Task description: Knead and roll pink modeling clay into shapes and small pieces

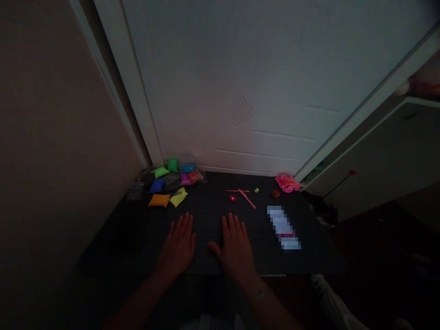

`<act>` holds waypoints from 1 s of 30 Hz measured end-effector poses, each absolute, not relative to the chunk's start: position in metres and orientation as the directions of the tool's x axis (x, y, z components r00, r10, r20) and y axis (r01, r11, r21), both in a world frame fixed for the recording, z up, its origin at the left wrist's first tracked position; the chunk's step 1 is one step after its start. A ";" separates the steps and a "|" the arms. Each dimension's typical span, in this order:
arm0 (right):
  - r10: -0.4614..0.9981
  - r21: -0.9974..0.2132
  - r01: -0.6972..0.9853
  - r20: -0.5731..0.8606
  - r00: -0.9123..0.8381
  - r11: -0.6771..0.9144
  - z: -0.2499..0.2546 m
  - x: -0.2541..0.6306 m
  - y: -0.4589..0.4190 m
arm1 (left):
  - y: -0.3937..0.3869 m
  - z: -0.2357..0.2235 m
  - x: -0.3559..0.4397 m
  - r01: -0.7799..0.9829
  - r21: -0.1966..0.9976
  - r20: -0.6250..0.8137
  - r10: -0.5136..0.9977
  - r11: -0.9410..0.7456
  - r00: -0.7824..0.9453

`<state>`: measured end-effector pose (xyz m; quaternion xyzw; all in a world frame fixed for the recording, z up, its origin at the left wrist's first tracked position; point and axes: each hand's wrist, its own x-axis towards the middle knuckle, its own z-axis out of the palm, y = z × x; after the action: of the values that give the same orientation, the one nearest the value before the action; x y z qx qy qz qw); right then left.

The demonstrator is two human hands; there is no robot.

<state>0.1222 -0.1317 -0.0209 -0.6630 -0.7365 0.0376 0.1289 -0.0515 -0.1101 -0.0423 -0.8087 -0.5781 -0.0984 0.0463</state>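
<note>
My left hand (178, 245) lies flat, palm down, on the dark table (206, 222), its fingers pointing away from me. Beside it, my right hand (236, 245) also rests flat with the thumb spread, and nothing is in either hand. Just beyond the left fingertips are a yellow packet (179, 197) and an orange packet (159, 200). Past the right fingertips sits a small red flower-like piece with a pale centre (233, 198). Two thin pink tools (248, 199) lie near it, one touching or crossing the other, with a tiny yellow-green bit (256, 189) to their right.
Several coloured packets, including a blue one (157, 185) and a green one (173, 165), crowd the back left with clear plastic. At right are a reddish-brown lump (275, 194), a pink flower (288, 183) and a pixelated oblong (283, 228). A white panel (220, 91) rises behind the table.
</note>
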 end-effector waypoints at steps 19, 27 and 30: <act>0.961 -0.489 0.832 0.058 -0.269 0.263 -0.004 0.208 -0.129 | -0.085 -0.023 0.015 0.575 0.421 0.142 0.677 -0.701 0.722; 0.918 -0.428 0.818 0.086 -0.386 0.384 0.008 0.181 -0.105 | -0.074 -0.016 -0.009 0.614 0.458 0.148 0.737 -0.642 0.660; 0.911 -0.395 0.827 0.073 -0.406 0.400 0.004 0.165 -0.097 | -0.075 -0.017 -0.022 0.670 0.429 0.123 0.774 -0.605 0.621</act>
<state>0.1655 -0.0968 0.0040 -0.5266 -0.8249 0.1502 0.1403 -0.0217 -0.0751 -0.0170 -0.8833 -0.4088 -0.1500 -0.1736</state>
